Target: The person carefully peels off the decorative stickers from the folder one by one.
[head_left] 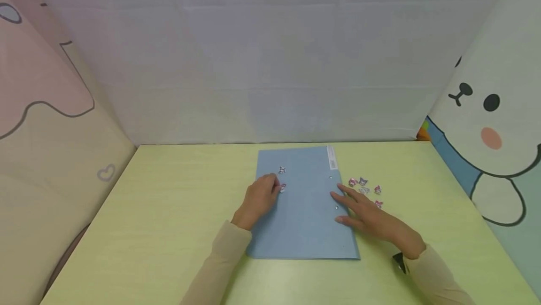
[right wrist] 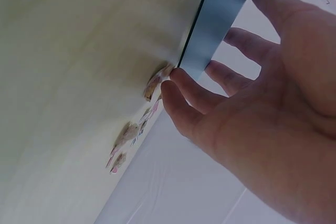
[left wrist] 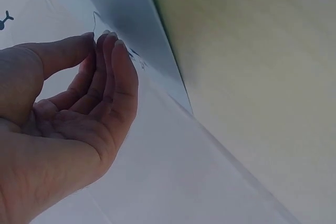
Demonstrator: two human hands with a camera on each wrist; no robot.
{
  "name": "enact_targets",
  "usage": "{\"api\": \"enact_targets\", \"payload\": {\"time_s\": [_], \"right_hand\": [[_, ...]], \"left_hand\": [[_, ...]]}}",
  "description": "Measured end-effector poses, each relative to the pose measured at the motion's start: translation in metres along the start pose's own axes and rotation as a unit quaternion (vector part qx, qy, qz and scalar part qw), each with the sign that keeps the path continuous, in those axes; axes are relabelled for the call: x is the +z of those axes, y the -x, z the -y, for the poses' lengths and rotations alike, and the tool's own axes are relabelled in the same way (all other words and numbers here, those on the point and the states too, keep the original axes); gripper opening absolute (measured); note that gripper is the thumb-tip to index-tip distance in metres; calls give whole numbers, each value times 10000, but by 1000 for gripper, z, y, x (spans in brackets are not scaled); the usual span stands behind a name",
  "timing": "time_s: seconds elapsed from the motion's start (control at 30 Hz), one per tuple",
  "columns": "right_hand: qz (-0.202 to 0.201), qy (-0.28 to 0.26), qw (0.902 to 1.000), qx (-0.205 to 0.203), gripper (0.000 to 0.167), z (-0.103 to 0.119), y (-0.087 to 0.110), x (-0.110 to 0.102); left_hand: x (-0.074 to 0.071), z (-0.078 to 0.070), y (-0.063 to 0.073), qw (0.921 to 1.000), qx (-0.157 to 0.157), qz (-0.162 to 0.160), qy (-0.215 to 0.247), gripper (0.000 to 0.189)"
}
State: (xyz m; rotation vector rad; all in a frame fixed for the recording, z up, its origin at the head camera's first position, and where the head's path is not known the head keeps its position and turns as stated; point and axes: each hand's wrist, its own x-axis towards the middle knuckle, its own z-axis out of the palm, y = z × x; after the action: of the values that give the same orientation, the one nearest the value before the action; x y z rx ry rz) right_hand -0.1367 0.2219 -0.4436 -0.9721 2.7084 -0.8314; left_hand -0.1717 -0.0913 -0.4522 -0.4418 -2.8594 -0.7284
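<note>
A blue folder (head_left: 304,230) lies on the table, a white barcode label (head_left: 332,158) at its upper right corner. One small cartoon sticker (head_left: 282,170) is on its upper left part. Just below that, my left hand (head_left: 260,198) pinches another cartoon sticker (head_left: 283,187) between thumb and fingertips; its thin edge (left wrist: 95,21) shows in the left wrist view. Spread fingers of my right hand (head_left: 367,215) rest on the folder's right edge and hold nothing. Beside them on the table lie several loose cartoon stickers (head_left: 363,181), also seen low in the right wrist view.
The pale yellow-green table (head_left: 177,192) extends on both sides of the folder. A white cloth wall (head_left: 270,70) stands at the back, with printed cloth panels left and right. A small dark object (head_left: 399,262) shows by the right cuff.
</note>
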Motion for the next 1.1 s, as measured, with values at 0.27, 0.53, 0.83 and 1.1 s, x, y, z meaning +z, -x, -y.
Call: {"api": "enact_targets", "payload": {"time_s": [0.27, 0.53, 0.83, 1.1], "right_hand": [[3, -56, 10000, 66, 63, 0, 0, -1], [29, -112, 9999, 113, 64, 2, 0, -1], [33, -128, 9999, 101, 64, 2, -1, -2], [35, -183, 9997, 188, 64, 2, 0, -2]], "left_hand": [[-7, 6, 4, 9993, 12, 12, 369, 12], [-8, 18, 8, 9984, 98, 74, 549, 12], [-17, 25, 14, 9975, 194, -99, 676, 11], [-25, 30, 19, 9981, 2, 10, 622, 7]]}}
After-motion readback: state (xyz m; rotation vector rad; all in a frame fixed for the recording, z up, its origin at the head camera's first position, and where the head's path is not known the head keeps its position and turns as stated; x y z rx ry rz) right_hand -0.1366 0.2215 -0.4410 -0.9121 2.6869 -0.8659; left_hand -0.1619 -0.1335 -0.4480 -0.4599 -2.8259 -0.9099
